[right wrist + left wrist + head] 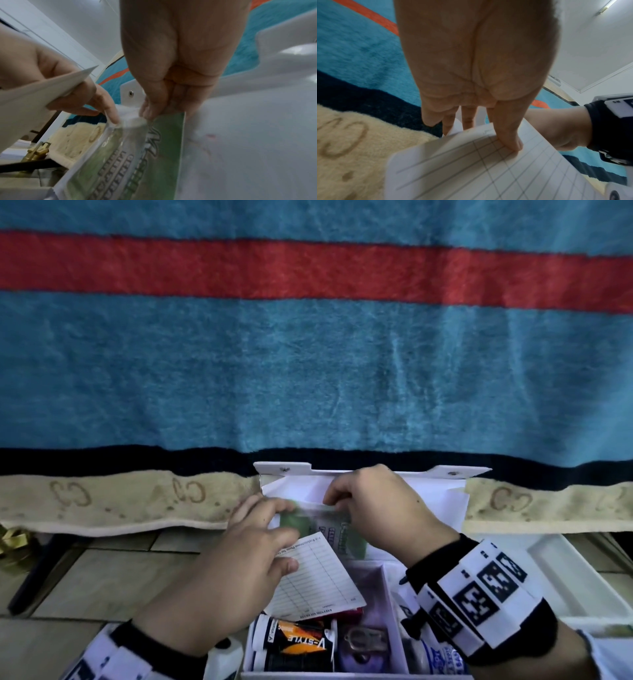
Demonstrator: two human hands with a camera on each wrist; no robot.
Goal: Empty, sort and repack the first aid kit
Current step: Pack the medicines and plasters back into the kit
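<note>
Emptying judged barely begun: the first aid kit (pixel 356 674), a white box on the tiled floor w/ lid (pixel 438 491) propped open against the blanket (pixel 308 364), is seen mostly full. Left to right: a gridded card (pixel 315 573) is pinched under the left hand (pixel 236 566) thumb, its fingertips touching the green packet (pixel 339 530). That packet's top edge is clamped by the right hand (pixel 380 508) grip, over the kit's rear. Left inside: a V-Style bottle (pixel 294 645), a purple item, more at right, partly hidden. Sorting and repacking untouched. A white tray (pixel 561 583) lies right; both arms crowd the box opening.
</note>
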